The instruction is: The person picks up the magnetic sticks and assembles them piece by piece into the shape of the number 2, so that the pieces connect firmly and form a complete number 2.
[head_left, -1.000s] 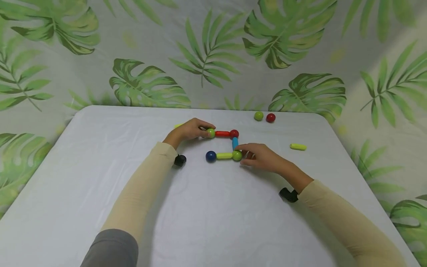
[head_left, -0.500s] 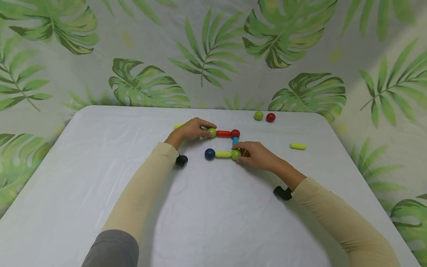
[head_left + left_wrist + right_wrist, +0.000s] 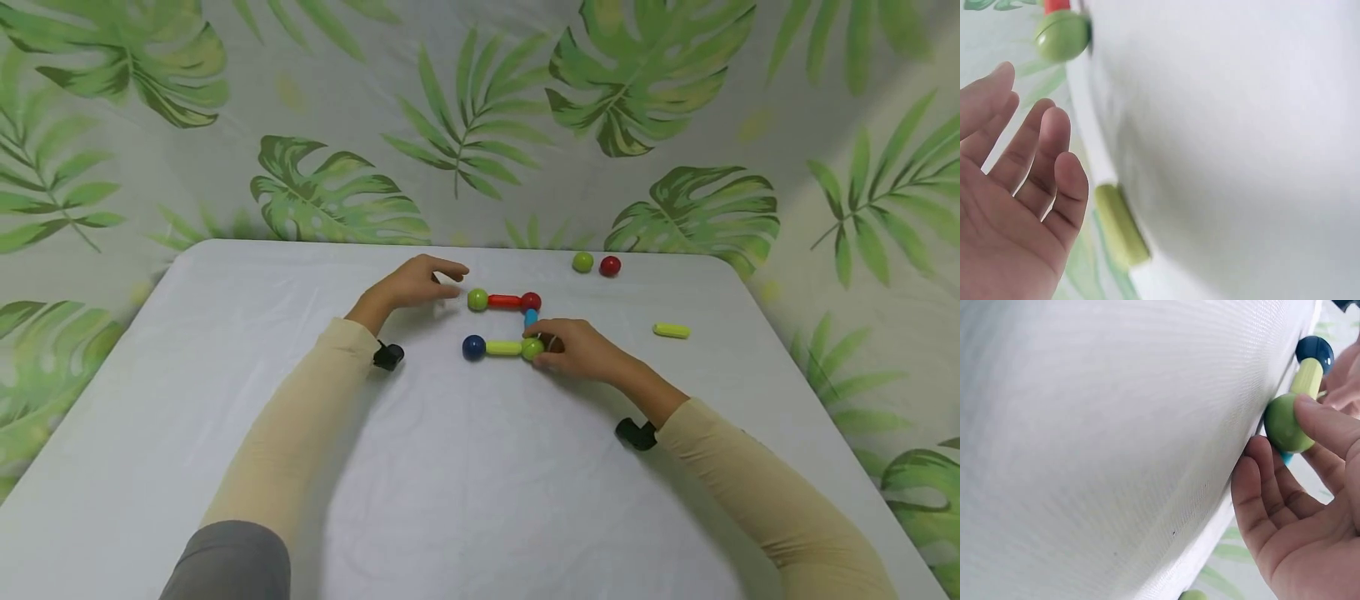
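Observation:
A chain of balls and sticks lies on the white table in a C shape. Its upper arm has a green ball, a red stick and a red ball. From there a blue stick leads to a second green ball, joined by a yellow stick to a dark blue ball. My right hand pinches that second green ball between thumb and fingers. Just left of the upper green ball, my left hand holds nothing, its fingers loosely spread.
At the table's back edge sit a loose green ball and a loose red ball. A yellow stick lies to the right. Another yellow-green stick shows beside my left hand in the left wrist view. A leaf-patterned cloth hangs behind.
My left hand has let go of the upper green ball and moved left, now hiding the stick there in the head view. My right hand has closed its pinch on the lower green ball.

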The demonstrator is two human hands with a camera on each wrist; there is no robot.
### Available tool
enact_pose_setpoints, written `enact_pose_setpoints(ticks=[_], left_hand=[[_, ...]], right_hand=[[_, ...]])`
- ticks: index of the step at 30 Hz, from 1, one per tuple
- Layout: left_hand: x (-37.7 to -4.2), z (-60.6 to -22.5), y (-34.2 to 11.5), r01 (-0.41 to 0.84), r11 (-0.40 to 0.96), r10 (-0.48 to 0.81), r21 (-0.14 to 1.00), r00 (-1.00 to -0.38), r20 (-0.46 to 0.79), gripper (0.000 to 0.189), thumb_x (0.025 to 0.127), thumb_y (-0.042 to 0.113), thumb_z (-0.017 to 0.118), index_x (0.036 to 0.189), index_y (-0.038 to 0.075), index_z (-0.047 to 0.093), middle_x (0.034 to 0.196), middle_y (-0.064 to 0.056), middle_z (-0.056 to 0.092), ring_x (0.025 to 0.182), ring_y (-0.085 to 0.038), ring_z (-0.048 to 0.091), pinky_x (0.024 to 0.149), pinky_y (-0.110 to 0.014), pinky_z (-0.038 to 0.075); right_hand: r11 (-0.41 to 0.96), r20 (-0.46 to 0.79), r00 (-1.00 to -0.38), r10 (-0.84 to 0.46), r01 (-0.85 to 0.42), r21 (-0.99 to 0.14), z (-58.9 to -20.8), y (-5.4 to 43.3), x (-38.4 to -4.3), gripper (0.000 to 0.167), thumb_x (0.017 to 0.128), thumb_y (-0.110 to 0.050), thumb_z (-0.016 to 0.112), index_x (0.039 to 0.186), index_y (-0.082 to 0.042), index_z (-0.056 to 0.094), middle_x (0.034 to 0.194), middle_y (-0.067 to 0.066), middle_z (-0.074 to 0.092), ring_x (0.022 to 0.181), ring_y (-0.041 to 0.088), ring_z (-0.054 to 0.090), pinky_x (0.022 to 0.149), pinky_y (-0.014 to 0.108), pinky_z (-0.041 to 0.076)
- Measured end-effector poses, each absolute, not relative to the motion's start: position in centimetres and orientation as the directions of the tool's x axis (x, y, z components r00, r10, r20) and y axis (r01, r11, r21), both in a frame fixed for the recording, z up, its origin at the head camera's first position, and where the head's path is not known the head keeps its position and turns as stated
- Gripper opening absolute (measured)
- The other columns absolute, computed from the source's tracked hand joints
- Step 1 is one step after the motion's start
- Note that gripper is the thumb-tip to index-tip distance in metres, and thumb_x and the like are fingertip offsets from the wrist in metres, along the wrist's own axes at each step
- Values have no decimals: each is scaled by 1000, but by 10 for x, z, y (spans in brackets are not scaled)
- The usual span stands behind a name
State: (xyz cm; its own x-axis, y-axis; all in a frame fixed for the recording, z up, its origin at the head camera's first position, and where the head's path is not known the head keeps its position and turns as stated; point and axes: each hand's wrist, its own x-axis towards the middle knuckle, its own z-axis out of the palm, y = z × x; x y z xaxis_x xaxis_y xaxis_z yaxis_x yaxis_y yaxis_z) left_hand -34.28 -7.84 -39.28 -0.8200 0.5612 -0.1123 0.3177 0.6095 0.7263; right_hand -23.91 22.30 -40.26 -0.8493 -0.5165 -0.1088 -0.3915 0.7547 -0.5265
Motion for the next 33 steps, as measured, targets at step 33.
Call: enact_pose_setpoints(ticks=[33], left_hand=[[-324, -381, -157, 255, 713, 375, 653, -926, -48, 41, 95, 17, 63, 135, 7, 61, 140, -14, 60, 112, -33, 62, 87, -43, 52]], right_hand=[[709, -188, -869, -457, -229, -667, -410, 231, -247, 40, 93, -20, 70, 132, -16, 63, 116, 11, 65, 103, 24, 62, 87, 34, 54]])
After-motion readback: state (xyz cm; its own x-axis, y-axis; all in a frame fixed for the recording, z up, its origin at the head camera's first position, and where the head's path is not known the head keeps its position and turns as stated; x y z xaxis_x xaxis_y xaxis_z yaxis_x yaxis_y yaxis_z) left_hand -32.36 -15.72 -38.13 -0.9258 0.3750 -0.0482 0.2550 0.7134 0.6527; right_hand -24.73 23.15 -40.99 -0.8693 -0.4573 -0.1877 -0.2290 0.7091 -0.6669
